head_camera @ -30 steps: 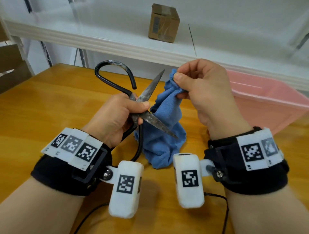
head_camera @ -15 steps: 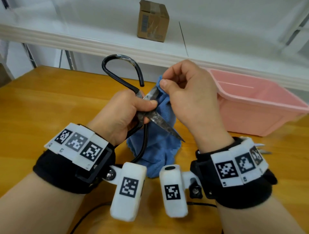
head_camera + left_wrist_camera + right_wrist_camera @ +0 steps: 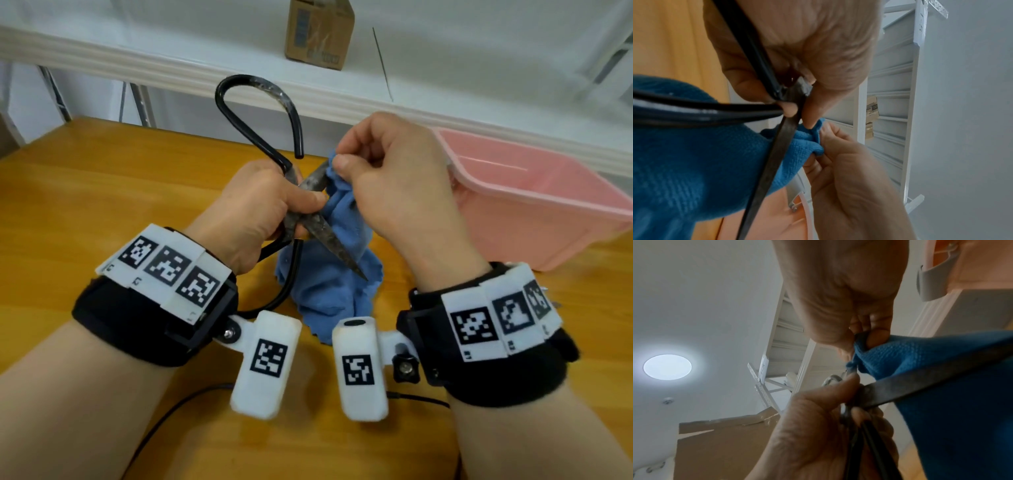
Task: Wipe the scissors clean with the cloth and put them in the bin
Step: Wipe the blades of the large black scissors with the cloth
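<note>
At frame centre the left hand [image 3: 260, 202] grips the open scissors [image 3: 329, 240] near their pivot, the right hand [image 3: 394, 185] pinches the blue cloth [image 3: 329, 284] against 1 blade, and the pink bin [image 3: 534, 209] sits at right.

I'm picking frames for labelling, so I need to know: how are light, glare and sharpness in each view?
Head view: even light, sharp on the scissors and cloth, edges bowed by the wide lens. Left wrist view: left hand and handle loops soft and close, the cloth weave crisp. Right wrist view: a ceiling lamp flares with a halo, leaving the right hand dim.
</note>
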`<move>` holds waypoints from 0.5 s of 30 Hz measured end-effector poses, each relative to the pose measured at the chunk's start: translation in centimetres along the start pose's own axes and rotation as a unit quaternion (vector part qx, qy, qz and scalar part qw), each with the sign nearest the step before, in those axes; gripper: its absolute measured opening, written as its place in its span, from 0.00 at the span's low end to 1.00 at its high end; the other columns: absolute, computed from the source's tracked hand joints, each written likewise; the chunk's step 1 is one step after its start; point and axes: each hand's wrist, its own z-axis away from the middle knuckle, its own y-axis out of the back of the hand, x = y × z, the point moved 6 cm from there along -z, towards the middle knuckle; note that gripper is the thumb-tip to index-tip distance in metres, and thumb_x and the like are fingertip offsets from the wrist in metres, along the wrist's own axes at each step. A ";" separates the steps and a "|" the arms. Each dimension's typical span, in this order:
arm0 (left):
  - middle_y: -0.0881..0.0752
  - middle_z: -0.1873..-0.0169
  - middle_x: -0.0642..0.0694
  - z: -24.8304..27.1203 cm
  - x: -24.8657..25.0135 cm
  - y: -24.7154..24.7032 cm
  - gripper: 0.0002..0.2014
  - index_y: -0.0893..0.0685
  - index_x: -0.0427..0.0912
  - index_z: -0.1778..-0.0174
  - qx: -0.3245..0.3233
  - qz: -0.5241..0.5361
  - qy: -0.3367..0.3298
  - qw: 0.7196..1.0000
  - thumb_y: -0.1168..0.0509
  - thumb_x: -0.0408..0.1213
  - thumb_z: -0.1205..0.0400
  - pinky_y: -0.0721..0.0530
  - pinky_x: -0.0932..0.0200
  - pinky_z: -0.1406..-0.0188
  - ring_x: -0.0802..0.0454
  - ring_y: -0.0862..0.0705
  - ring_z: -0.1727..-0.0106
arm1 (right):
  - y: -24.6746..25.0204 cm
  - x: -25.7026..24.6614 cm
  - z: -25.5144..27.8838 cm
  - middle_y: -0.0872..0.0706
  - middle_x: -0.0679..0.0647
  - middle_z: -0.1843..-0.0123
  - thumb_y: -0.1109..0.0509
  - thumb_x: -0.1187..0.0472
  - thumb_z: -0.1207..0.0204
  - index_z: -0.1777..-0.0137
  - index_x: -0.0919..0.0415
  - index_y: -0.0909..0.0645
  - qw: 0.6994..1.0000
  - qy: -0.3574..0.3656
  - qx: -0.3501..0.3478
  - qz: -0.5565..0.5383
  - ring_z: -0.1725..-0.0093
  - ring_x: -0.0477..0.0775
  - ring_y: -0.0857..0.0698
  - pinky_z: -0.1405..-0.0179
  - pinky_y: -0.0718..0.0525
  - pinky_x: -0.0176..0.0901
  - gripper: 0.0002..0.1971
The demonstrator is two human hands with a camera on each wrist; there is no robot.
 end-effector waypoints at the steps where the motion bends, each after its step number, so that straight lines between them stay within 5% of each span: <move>1: 0.25 0.74 0.41 0.0 -0.1 0.0 0.14 0.28 0.41 0.67 0.001 -0.001 0.000 1.000 0.29 0.23 0.24 0.26 0.63 0.82 0.52 0.26 0.81 | -0.2 -0.1 0.0 0.17 0.41 0.65 0.26 0.63 0.24 0.59 0.50 0.17 1.000 0.003 -0.003 0.010 0.62 0.39 0.19 0.58 0.20 0.38 0.06; 5: 0.26 0.74 0.40 0.3 -0.3 -0.9 0.15 0.29 0.40 0.69 -0.038 -0.009 -0.005 0.999 0.30 0.23 0.24 0.26 0.62 0.81 0.50 0.27 0.80 | 1.8 1.1 -0.7 0.18 0.41 0.67 0.28 0.65 0.24 0.59 0.51 0.17 0.997 -0.020 0.070 0.018 0.67 0.35 0.19 0.64 0.21 0.30 0.07; 7: 0.25 0.75 0.40 0.4 -0.3 -1.2 0.14 0.28 0.40 0.68 -0.047 -0.023 -0.008 0.999 0.30 0.24 0.24 0.25 0.62 0.81 0.51 0.26 0.80 | 3.2 1.8 -1.1 0.17 0.42 0.65 0.29 0.65 0.24 0.57 0.52 0.16 0.994 -0.031 0.104 0.019 0.65 0.36 0.18 0.60 0.16 0.36 0.06; 9: 0.25 0.76 0.42 0.3 -0.3 -1.3 0.14 0.28 0.41 0.68 -0.049 -0.024 -0.009 0.998 0.30 0.24 0.24 0.25 0.61 0.80 0.52 0.25 0.80 | 3.4 1.8 -1.1 0.17 0.42 0.64 0.30 0.66 0.24 0.57 0.52 0.16 0.994 -0.030 0.106 0.027 0.62 0.40 0.18 0.59 0.16 0.40 0.07; 13: 0.24 0.79 0.45 0.2 -0.4 -1.0 0.16 0.30 0.41 0.70 -0.047 -0.014 0.002 0.999 0.30 0.23 0.24 0.25 0.61 0.79 0.51 0.25 0.80 | 2.6 1.5 -1.0 0.17 0.41 0.64 0.30 0.66 0.23 0.58 0.50 0.17 0.996 -0.021 0.078 0.040 0.63 0.37 0.20 0.66 0.27 0.24 0.09; 15: 0.24 0.80 0.47 0.3 -0.6 -1.0 0.16 0.30 0.42 0.70 -0.052 -0.007 0.010 0.999 0.31 0.23 0.24 0.27 0.59 0.76 0.50 0.26 0.79 | 2.8 1.6 -1.1 0.17 0.41 0.62 0.30 0.65 0.22 0.57 0.50 0.18 0.996 -0.025 0.084 0.034 0.61 0.38 0.18 0.63 0.24 0.27 0.08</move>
